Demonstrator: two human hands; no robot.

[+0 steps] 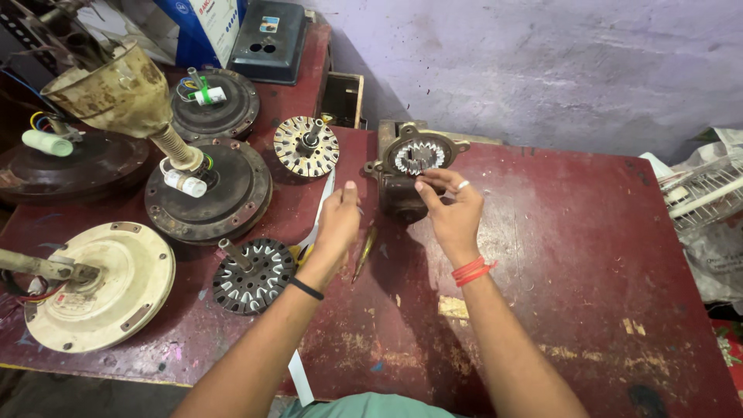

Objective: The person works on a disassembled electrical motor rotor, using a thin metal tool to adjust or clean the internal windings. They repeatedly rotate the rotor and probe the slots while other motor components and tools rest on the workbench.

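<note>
At lower centre, the left hand (337, 223) pinches a long white paper strip (317, 224) between closed fingers, above a brass-tipped tool (364, 252) on the scratched dark red metal table (588, 263). Just right, the right hand (453, 209), fingers curled, touches the toothed steel stator core (416, 157) in its brown holder. Farther back, at upper left, lie round fan motor housings (209, 192).

Cream fan motor cover (104, 282), 2 dark motor housings (209, 190), bare stator (306, 146), wire fan guard (708, 193), black box (271, 39)
</note>
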